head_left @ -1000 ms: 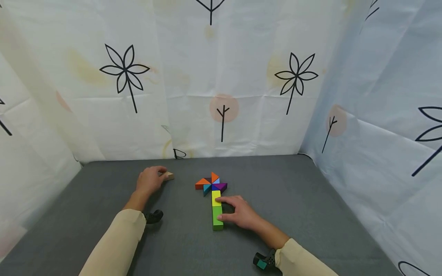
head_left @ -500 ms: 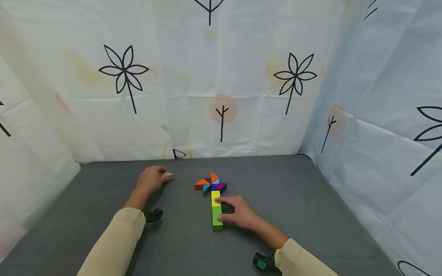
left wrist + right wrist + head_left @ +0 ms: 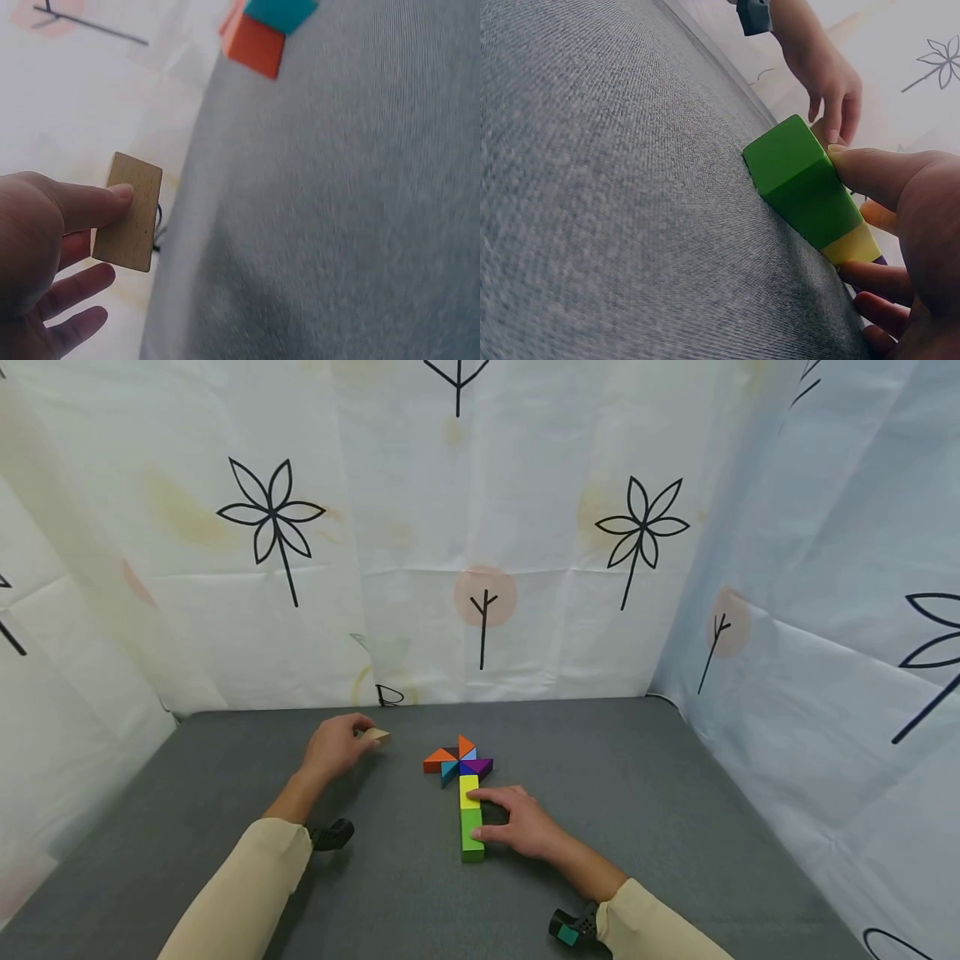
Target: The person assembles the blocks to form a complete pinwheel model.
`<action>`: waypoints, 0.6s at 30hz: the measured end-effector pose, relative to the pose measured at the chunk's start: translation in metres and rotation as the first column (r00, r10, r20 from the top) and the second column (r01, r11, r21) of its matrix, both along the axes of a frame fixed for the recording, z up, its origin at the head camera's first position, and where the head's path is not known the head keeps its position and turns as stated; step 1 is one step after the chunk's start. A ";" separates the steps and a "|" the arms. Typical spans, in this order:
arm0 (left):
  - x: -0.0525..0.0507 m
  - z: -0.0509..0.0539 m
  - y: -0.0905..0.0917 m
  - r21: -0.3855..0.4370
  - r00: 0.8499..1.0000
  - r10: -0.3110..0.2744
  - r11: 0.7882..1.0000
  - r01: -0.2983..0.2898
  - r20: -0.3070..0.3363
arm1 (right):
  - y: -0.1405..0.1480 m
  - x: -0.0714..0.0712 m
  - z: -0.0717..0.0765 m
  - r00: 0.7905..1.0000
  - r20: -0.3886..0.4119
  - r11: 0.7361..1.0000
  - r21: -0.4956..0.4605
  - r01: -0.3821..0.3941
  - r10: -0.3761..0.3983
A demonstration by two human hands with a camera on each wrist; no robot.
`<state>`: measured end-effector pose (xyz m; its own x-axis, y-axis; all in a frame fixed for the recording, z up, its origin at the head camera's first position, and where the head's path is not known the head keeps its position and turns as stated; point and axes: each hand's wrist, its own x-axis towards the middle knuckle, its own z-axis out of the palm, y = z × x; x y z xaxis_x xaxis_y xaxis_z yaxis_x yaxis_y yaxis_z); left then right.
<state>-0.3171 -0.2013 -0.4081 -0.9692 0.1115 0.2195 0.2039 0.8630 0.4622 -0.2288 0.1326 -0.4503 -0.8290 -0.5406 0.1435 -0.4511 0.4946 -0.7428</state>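
Note:
My left hand [image 3: 339, 750] pinches a small plain wooden block [image 3: 131, 214] between thumb and fingers. The block looks wedge-shaped in the head view and shows one flat rectangular face in the left wrist view. My right hand [image 3: 525, 821] rests on a yellow block [image 3: 468, 791] and a green block [image 3: 472, 837], which lie end to end in a line. Its thumb touches the green one and its index finger the yellow one. Beyond them, several coloured triangular blocks form a pinwheel, among them an orange triangle [image 3: 438, 761] and a purple triangle [image 3: 480, 766].
A grey cloth-covered table [image 3: 637, 810] lies under both arms. White patterned curtains [image 3: 540, 510] close off the back and sides. A black wrist device [image 3: 573, 927] sits on the right wrist and another [image 3: 332, 835] on the left.
My left hand has moved slightly right and away, carrying the wooden block up toward the pinwheel. The right hand and the coloured blocks have stayed in place.

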 end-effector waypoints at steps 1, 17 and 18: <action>0.002 0.001 0.002 0.005 1.000 -0.005 1.000 0.005 -0.006 | 0.000 0.000 0.000 1.000 0.001 1.000 0.000 0.002 -0.002; 0.030 0.003 0.043 -0.001 0.999 -0.037 0.999 0.037 -0.040 | 0.000 -0.001 -0.002 1.000 0.012 1.000 -0.003 0.007 -0.007; 0.032 0.003 0.045 -0.006 0.998 -0.042 0.999 0.042 -0.041 | 0.000 -0.001 -0.003 1.000 0.011 1.000 -0.001 0.009 -0.009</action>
